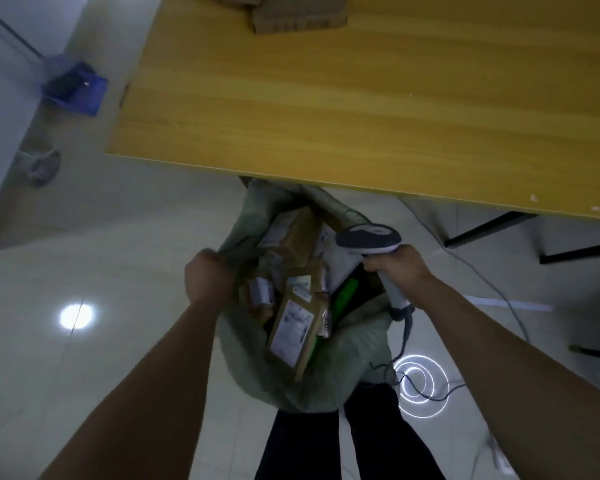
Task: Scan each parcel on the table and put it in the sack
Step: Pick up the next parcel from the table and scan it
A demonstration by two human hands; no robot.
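Wooden table: fills the upper part of the view, well beyond both grips. Its near edge overhangs the far rim of the sack.

Pale tiled floor: under everything, with lamp glare left of the left grip and ring-shaped glare below the right one.

Grey-green sack: stands on the floor between the two grips, mouth open and upward, against the person's dark trouser legs.

Cardboard boxes: on the far part of the table, far from either grip, cut off by the top edge.

Parcels in the sack: a jumble, blurred. The clearest is a brown labelled parcel, label up, lying between the grips and nearer to the person than both. A green item sits just inside the right grip; what it is, cannot tell.

Blue bin: on the floor, far out beyond the left grip, past the table's left edge.

Left hand: clenched in a fist round the sack's left rim, bunching the fabric.

Right hand: wrapped round the handle of a grey scanner at the sack's right rim. Scanner head sticks out beyond the grip, over the sack's mouth. Whether these fingers also catch the rim, cannot tell.

Cable: drops from the handle's end below the right grip to the floor.
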